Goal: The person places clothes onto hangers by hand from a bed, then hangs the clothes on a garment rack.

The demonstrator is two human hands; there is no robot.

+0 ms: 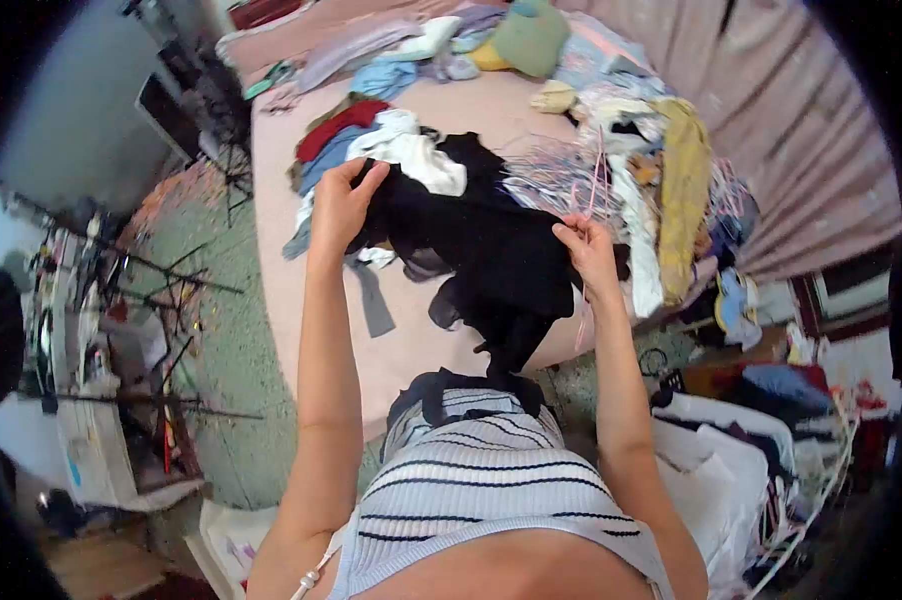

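Observation:
A black garment (501, 250) is stretched between my two hands above the near part of the bed, its lower part hanging loose. My left hand (346, 208) pinches one upper corner between thumb and fingers. The opposite edge is gripped by my right hand (589, 250). Beside and behind that hand runs a thin pink clothes hanger (598, 180); whether the fingers hold it too I cannot tell. Past the garment, a white cloth (408, 150) and a red cloth (343, 130) lie in a pile on the bed.
The pink bed (321, 345) carries pillows (531, 40) at its far end. On its right lie several clothes, among them a yellow garment (685, 200), near a bunch of hangers (551, 175). Tripod legs (186, 265) stand on the left floor. A white bin (711, 470) with clothes stands lower right.

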